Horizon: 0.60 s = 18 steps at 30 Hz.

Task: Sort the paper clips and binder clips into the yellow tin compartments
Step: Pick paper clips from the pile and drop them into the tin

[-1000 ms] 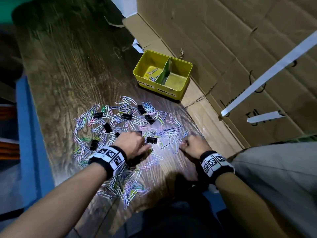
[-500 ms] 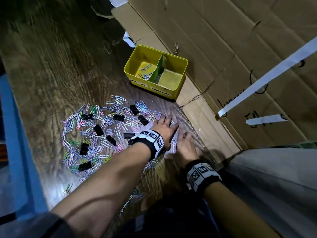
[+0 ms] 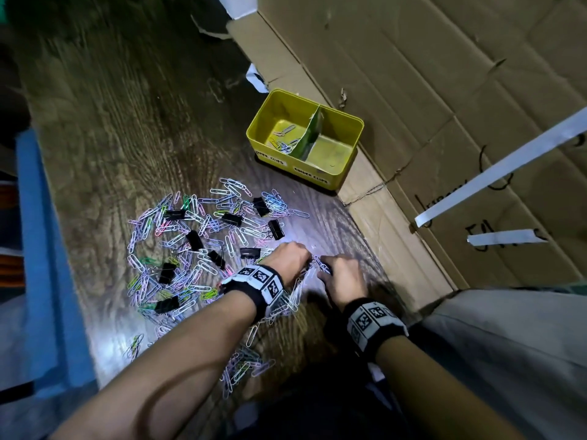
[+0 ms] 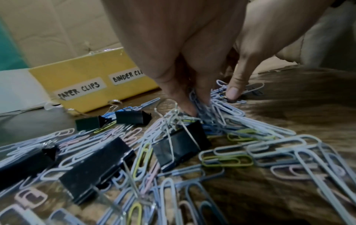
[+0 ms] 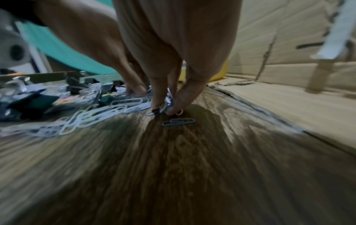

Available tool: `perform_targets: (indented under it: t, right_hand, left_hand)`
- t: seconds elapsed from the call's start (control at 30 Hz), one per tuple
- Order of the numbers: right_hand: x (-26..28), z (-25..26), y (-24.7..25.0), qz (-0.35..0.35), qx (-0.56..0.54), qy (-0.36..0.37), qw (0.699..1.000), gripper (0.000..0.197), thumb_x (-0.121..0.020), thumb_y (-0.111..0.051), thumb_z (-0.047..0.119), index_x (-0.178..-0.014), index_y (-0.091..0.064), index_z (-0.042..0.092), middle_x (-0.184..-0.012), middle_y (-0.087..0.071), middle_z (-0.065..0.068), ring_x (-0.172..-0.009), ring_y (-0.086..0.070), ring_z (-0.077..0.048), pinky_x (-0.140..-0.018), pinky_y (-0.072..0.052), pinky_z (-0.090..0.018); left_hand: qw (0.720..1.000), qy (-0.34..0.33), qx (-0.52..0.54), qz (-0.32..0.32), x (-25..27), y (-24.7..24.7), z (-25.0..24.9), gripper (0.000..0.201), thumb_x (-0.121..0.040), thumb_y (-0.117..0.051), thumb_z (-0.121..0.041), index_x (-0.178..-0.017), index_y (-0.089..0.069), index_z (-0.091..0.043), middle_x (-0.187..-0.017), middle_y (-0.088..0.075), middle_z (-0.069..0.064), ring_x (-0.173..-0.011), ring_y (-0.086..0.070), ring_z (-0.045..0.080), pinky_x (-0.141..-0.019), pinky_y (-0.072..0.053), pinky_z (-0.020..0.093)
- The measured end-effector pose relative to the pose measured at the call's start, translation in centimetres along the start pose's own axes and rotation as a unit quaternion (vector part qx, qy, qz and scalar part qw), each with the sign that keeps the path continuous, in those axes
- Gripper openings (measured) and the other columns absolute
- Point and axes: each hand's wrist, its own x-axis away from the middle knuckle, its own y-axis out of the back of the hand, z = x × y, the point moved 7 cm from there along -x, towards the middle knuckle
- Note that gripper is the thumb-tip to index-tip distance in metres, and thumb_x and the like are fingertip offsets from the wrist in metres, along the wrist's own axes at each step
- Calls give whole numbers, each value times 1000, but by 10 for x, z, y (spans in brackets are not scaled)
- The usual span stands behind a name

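Coloured paper clips (image 3: 197,236) and several black binder clips (image 3: 194,240) lie scattered on the dark wooden table. The yellow tin (image 3: 344,173) stands beyond them, split by a green divider (image 3: 309,134); a few paper clips (image 3: 282,138) lie in its left compartment, labelled PAPER CLIPS (image 4: 80,89). My left hand (image 3: 290,260) pinches a bunch of paper clips (image 4: 199,103) at the pile's right edge. Close beside it, my right hand (image 3: 338,274) pinches paper clips (image 5: 163,106) against the table, one grey clip (image 5: 178,121) lying loose just in front.
Flattened cardboard (image 3: 444,122) lines the table's right side and rises behind the tin. A blue edge (image 3: 47,281) runs along the table's left. My trouser leg (image 3: 508,360) is at the lower right. Bare wood (image 3: 127,106) stretches beyond the pile.
Both hands had been spread flat, sweeping clips together at the pile's right edge; now their fingers have curled and pinch bunches of paper clips, close together.
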Motion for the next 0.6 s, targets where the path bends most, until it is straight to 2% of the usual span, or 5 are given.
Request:
perform_targets:
  t: [0.13,0.27,0.4,0.5,0.6]
  right_hand:
    - [-3,-10,5,-37,-86,-30,995,29,-80,-74,19,-108,-71,12,-102,-71,-17,-95,-66,-27,-81,-45,-23]
    - [-7,-22,12,-74,-221,-72,970,29,-72,-81,14,-99,-74,7,-84,-73,-14,-64,-58,-15,-55,-38,0]
    - [-10,-25,19,-54,-363,-82,927,31,-72,-79,4,-102,-71,2,-78,-69,-14,-48,-52,8,-58,-43,-1]
    - [-11,-20,33,-53,-416,-61,906,33,-69,-81,5,-100,-72,3,-75,-71,-8,-57,-57,1,-67,-50,-11]
    - [-8,-12,53,-62,-458,-43,886,31,-69,-81,6,-99,-73,6,-72,-73,-4,-64,-62,-7,-67,-52,-13]
  left_hand:
    - [996,28,84,-33,5,-1,21,17,-89,-54,-10,-98,-68,-12,-91,-69,14,-86,-65,29,-80,-53,33]
    - [965,91,229,-87,14,4,43,17,-87,-64,-19,-102,-71,-15,-91,-71,7,-74,-62,17,-76,-47,21]
    - [898,137,407,-96,27,18,61,12,-81,-71,-13,-93,-71,-14,-79,-70,3,-63,-65,8,-67,-55,22]
    - [841,120,525,-55,37,35,62,11,-79,-67,2,-90,-67,-1,-70,-68,1,-55,-64,2,-57,-54,16]
    - [802,93,589,-37,40,59,65,12,-78,-64,9,-89,-66,4,-66,-71,2,-56,-66,7,-55,-54,16]
